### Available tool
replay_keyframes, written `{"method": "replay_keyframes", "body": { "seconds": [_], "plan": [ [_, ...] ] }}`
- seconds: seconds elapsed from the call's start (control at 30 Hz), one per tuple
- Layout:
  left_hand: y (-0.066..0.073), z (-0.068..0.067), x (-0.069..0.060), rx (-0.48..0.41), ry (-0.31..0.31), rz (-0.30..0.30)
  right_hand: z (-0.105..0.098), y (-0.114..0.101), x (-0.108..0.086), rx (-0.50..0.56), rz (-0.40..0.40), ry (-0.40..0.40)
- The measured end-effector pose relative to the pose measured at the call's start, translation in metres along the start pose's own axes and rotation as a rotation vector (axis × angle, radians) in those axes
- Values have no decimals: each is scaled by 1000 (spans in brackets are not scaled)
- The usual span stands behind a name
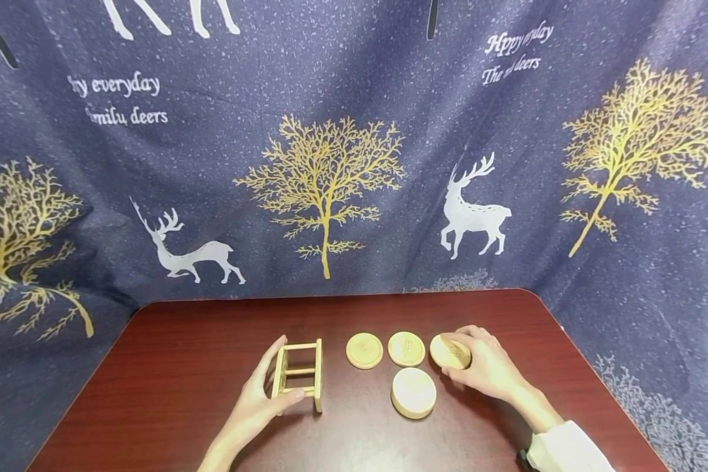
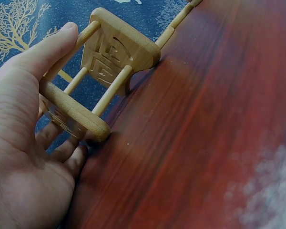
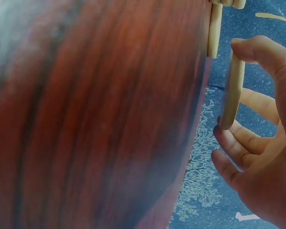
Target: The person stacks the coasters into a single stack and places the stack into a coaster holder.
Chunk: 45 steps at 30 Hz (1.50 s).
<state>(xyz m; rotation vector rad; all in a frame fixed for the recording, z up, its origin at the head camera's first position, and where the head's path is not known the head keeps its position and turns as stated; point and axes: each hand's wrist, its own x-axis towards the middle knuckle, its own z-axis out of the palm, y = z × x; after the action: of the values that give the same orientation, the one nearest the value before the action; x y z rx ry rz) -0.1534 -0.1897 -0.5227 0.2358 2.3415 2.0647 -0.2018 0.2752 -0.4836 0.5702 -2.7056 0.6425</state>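
A small wooden coaster rack (image 1: 319, 377), made of two carved end plates joined by rods, is in my left hand (image 1: 254, 401). The thumb lies along one rod, and the fingers reach around the near end plate (image 2: 76, 112) in the left wrist view. My right hand (image 1: 486, 364) pinches a round wooden coaster (image 1: 448, 353) by its rim. In the right wrist view this coaster (image 3: 233, 90) is edge-on, tilted up between thumb and fingers. Left of it lie two flat round coasters (image 1: 406, 349) (image 1: 364, 351). A thicker round wooden piece (image 1: 413, 393), perhaps stacked coasters, sits nearer me.
Everything is on a dark red wooden table (image 1: 200, 354) with rounded far corners. Behind it hangs a blue cloth (image 1: 354, 78) printed with white deer and golden trees. A white sleeve (image 1: 569, 449) covers my right forearm.
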Motion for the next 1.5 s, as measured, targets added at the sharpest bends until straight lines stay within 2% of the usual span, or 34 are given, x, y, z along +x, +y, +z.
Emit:
{"method": "replay_keyframes", "body": {
  "seconds": [0.27,0.63,1.5],
  "plan": [
    [1,0,0,19,7,5,-4,-4,-2,16,2,5],
    [1,0,-1,-27,-18,13,-5,-11,-7,10,-38,31],
    [1,-1,1,-21,-33,41,-6,-34,-14,38,-118,67]
  ]
}}
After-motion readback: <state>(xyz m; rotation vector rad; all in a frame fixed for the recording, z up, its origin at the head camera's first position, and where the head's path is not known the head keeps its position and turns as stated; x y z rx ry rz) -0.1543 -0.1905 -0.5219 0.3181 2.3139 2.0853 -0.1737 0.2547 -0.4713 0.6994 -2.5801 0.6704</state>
